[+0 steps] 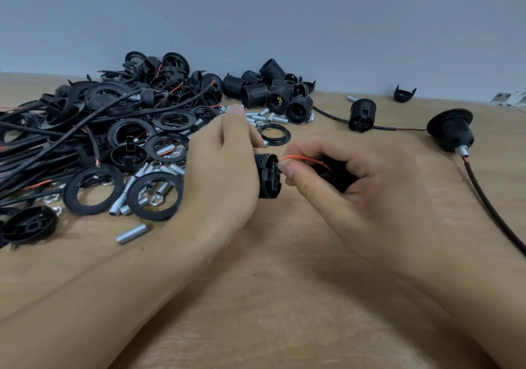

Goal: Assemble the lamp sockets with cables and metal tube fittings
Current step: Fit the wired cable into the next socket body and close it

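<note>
Threading a red wire (pixel 301 159) into a black lamp socket (pixel 269 176) near the desk's (pixel 284 283) middle, the left hand (pixel 219 175) is clamping its grip round the socket while the right hand (pixel 336 180) is pinching the wire; keeping the socket steady and feeding the tip straight should be seating it cleanly.

Two hands (pixel 225 166) work over a heap of rings (pixel 94 189), tubes (pixel 131 233) and cables (pixel 42 146) too tangled to count; one finished socket (pixel 452 132) lies right
</note>
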The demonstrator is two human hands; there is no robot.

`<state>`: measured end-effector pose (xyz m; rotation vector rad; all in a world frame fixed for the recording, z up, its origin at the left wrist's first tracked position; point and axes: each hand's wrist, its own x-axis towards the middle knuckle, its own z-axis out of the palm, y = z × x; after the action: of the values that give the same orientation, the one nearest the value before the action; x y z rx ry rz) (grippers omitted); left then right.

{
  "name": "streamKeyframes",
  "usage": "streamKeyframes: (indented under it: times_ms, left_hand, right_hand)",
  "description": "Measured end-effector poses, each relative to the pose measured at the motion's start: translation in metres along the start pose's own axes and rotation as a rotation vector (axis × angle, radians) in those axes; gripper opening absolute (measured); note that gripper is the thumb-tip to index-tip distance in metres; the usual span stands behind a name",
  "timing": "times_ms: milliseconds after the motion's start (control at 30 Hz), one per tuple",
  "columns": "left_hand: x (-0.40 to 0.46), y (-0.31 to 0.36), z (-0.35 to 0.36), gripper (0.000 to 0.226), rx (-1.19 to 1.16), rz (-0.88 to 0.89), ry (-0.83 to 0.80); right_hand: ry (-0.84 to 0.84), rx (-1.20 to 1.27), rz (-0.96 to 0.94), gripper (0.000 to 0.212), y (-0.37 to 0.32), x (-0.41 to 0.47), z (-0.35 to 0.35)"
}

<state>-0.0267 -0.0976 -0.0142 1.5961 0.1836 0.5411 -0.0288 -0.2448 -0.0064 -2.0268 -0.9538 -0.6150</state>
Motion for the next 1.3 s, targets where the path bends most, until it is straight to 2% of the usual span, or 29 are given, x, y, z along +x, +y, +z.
streamKeyframes:
  times_ms: [100, 267, 400, 533, 700, 900, 1167, 1300]
  left_hand:
    - [0.001, 0.001, -0.001, 0.048, -0.007, -0.034, -0.006]
    - [0.006, 0.008, -0.005, 0.046, -0.238, -0.295, -0.089]
    - [0.007, 0.011, -0.011, 0.042, -0.316, -0.36, -0.185]
    - [0.007, 0.011, -0.012, 0.043, -0.353, -0.422, -0.272]
    - [0.008, 0.012, -0.013, 0.042, -0.371, -0.454, -0.309]
    - [0.008, 0.011, -0.013, 0.042, -0.39, -0.468, -0.337]
    - [0.008, 0.009, -0.013, 0.041, -0.346, -0.483, -0.333]
    - [0.007, 0.009, -0.011, 0.04, -0.286, -0.456, -0.299]
  right_hand:
    - [0.0, -0.022, -0.004, 0.007, 0.0, -0.001, 0.002]
    - [-0.015, -0.006, -0.051, 0.008, -0.004, 0.001, -0.002]
    - [-0.071, -0.005, -0.103, 0.018, -0.004, 0.002, -0.006]
    - [-0.064, 0.014, -0.107, 0.016, -0.003, 0.003, -0.007]
    - [-0.077, 0.04, -0.106, 0.005, -0.005, 0.002, -0.007]
    - [-0.093, 0.045, -0.16, 0.01, -0.002, 0.003, -0.008]
    - [-0.166, 0.001, -0.103, 0.011, -0.005, 0.002, -0.012]
    - [-0.191, -0.142, -0.105, 0.011, -0.012, 0.003, -0.017]
